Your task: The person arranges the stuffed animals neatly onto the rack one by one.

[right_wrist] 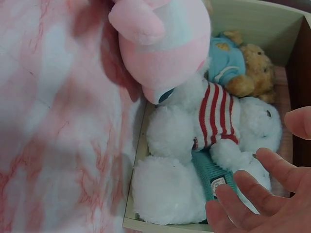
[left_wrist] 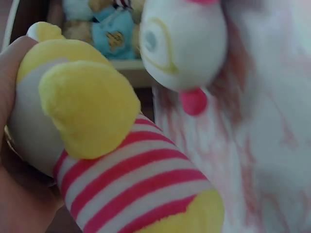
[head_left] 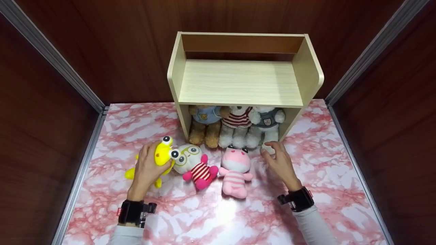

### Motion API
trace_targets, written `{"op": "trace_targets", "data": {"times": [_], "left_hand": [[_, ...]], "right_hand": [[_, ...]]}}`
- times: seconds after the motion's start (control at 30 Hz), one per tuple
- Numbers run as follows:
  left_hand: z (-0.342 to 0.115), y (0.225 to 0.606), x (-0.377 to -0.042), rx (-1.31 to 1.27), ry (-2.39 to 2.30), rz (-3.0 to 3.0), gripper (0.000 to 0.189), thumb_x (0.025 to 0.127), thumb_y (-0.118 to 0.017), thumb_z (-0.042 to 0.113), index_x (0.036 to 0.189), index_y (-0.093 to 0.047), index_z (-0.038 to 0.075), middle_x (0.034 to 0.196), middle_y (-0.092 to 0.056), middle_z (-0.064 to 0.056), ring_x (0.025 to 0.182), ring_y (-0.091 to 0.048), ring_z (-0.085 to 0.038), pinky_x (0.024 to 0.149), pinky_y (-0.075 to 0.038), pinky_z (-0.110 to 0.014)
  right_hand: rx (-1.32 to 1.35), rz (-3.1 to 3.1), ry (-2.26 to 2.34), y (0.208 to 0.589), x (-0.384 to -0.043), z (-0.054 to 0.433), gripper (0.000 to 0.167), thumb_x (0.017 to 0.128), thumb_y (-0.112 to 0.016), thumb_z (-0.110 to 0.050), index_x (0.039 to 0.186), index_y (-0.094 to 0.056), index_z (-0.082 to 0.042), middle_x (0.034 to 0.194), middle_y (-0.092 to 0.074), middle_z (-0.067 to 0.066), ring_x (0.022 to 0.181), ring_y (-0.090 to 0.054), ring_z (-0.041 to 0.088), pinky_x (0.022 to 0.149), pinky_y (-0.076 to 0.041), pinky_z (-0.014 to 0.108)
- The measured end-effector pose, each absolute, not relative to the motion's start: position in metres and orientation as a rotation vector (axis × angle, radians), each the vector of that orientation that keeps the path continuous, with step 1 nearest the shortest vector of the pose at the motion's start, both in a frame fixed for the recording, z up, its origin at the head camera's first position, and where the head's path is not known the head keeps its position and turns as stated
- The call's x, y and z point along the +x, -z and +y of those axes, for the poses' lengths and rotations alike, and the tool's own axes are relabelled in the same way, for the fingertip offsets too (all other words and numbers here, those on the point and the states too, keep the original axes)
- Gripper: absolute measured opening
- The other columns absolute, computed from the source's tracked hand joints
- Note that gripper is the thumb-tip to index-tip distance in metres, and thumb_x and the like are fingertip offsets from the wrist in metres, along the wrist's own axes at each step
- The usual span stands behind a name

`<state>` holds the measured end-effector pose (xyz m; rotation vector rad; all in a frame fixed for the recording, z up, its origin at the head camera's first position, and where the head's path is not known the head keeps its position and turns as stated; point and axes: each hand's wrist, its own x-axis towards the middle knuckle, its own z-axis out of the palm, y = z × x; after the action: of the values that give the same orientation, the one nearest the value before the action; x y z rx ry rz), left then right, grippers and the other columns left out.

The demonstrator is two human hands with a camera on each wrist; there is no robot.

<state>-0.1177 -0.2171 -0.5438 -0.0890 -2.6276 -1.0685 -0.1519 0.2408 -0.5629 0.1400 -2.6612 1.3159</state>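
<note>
My left hand (head_left: pixel 149 166) grips a yellow frog plush (head_left: pixel 163 153) with bulging eyes by its head; in the left wrist view its red-striped body (left_wrist: pixel 141 174) hangs below the fingers. Beside it lies a white plush with yellow glasses and a striped pink body (head_left: pixel 201 173). A pink striped plush (head_left: pixel 235 173) lies on its back at the middle. My right hand (head_left: pixel 281 163) holds nothing, its fingers spread near the foot of the teddy in a dark green-grey top (head_left: pixel 268 119), at the shelf's right end.
A pale wooden two-tier shelf (head_left: pixel 240 81) stands at the back. In its lower tier sit a brown teddy in a blue top (head_left: pixel 206 117) and a white bear in a red-striped top (head_left: pixel 236 119), beside the third. Dark wood panels (head_left: pixel 44 119) flank the marbled pink surface (head_left: pixel 190 221).
</note>
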Motion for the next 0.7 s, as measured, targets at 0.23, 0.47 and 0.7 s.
{"op": "trace_targets", "data": {"times": [0.23, 0.47, 0.7], "left_hand": [[-0.191, 0.524, -0.126, -0.151, 1.167, -2.473, 0.074, 0.073, -0.088, 0.021, 0.138, -0.058, 0.003, 0.132, -0.055, -0.019, 0.116, -0.052, -0.038, 0.095, -0.044, -0.051], [-0.161, 0.51, -0.129, -0.156, 1.198, -2.289, 0.073, 0.073, -0.087, 0.022, 0.137, -0.057, 0.002, 0.129, -0.056, -0.018, 0.113, -0.055, -0.034, 0.094, -0.045, -0.049], [-0.131, 0.505, -0.131, -0.113, 1.339, -2.101, 0.072, 0.077, -0.082, 0.023, 0.139, -0.052, 0.001, 0.129, -0.054, -0.017, 0.112, -0.054, -0.031, 0.094, -0.044, -0.044]], "right_hand": [[0.196, -2.626, -1.294, 0.561, -0.151, 0.235, 0.034, 0.098, -0.069, -0.018, 0.127, -0.065, 0.0, 0.127, -0.06, 0.019, 0.099, -0.067, 0.034, 0.086, -0.057, 0.048], [0.33, -2.542, -1.286, 0.56, -0.148, 0.223, 0.034, 0.09, -0.075, -0.005, 0.123, -0.066, 0.0, 0.125, -0.061, 0.016, 0.113, -0.063, 0.027, 0.087, -0.059, 0.038], [0.457, -2.463, -1.244, 0.557, -0.143, 0.207, 0.041, 0.087, -0.079, -0.009, 0.125, -0.065, -0.001, 0.124, -0.063, 0.013, 0.106, -0.061, 0.025, 0.09, -0.053, 0.043]]}}
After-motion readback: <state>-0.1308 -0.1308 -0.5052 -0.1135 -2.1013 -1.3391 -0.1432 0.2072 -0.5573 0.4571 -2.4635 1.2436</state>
